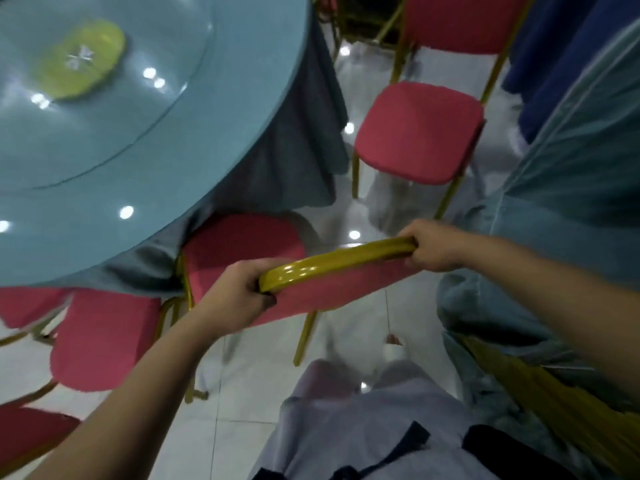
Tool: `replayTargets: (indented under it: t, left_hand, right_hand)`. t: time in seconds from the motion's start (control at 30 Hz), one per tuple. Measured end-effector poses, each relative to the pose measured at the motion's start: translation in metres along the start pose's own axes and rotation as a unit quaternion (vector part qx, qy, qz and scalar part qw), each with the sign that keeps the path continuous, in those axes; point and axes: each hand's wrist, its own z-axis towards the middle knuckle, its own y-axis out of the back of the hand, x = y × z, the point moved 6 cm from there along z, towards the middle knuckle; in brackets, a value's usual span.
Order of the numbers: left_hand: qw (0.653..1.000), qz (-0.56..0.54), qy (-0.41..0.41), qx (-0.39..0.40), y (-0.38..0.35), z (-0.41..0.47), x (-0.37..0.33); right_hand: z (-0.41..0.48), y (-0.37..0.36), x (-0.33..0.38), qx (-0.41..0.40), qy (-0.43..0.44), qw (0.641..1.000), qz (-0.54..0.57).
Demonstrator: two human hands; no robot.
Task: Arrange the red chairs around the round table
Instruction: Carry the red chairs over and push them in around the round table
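Red upholstery on a gold-painted frame is marking out the held chair (242,247), which is standing at the near edge of the round table (121,161), its seat reaching partly beneath the hanging blue-grey tablecloth (298,140). Both hands are gripping the chair's curved top rail (336,263). The left hand (235,296) is wrapping its fingers round the rail end nearer the table, with the thumb lying against the red back pad. The right hand (433,245) is curling tightly round the end farther from the table. A second red chair (419,133) is standing apart from the table, just beyond the cloth's hanging edge. A third red chair (104,337) is sitting close against the table's near rim, beside the held one. A yellow-green disc (81,58) is lying on the table top, towards its middle. Motion blur is softening the frame, so finer finger detail is not resolving.
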Motion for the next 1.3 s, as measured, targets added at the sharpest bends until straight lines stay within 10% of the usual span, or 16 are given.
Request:
replayTargets:
  t: [0.77,1.07,1.3]
  left_hand:
    - [0.950,-0.075,0.215,-0.214,0.004,-0.273,0.287]
    - [0.973,-0.009,0.170,-0.153,0.018,-0.245,0.232]
    - [0.993,0.040,0.056,-0.094,0.017,-0.147,0.118]
  right_hand:
    - [-0.025,-0.223,0.343,-0.049,0.194,0.927,-0.318]
    - [-0.031,-0.216,0.336,-0.112,0.191,0.958,-0.184]
    - [-0.037,-0.138,0.199,-0.106,0.140,0.981,0.082]
